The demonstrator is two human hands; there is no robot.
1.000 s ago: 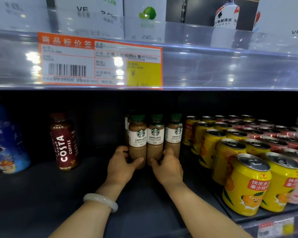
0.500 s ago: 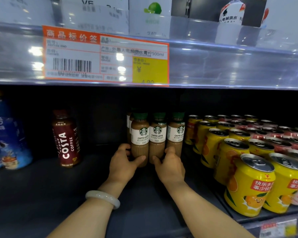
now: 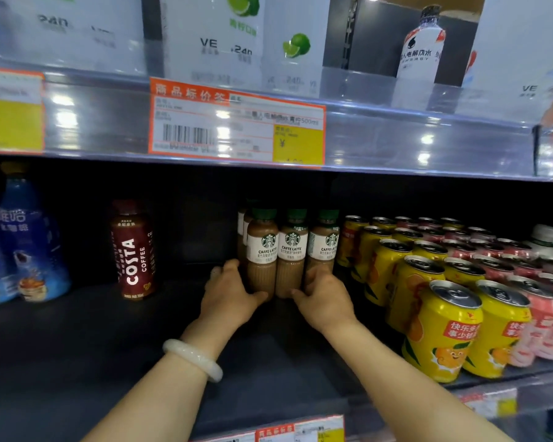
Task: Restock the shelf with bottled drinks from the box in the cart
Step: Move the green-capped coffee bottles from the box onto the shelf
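Three Starbucks caffe latte bottles (image 3: 291, 250) with green caps stand side by side deep on the dark shelf (image 3: 77, 346), more of them behind on the left. My left hand (image 3: 229, 296) wraps the base of the leftmost front bottle (image 3: 262, 247). My right hand (image 3: 324, 296) holds the base of the rightmost bottle (image 3: 324, 244). Together the hands clasp the row from both sides. A white bangle (image 3: 193, 358) sits on my left wrist. The box and cart are out of view.
A red Costa coffee bottle (image 3: 133, 250) stands alone to the left, blue bottles (image 3: 23, 240) further left. Rows of yellow cans (image 3: 441, 327) and pink cans (image 3: 543, 314) fill the right side. An upper shelf rail with an orange price tag (image 3: 237, 122) overhangs.
Both hands stay on the bottle bases with little movement. The view has shifted, so the shelf and price tag sit further right and lower in frame.
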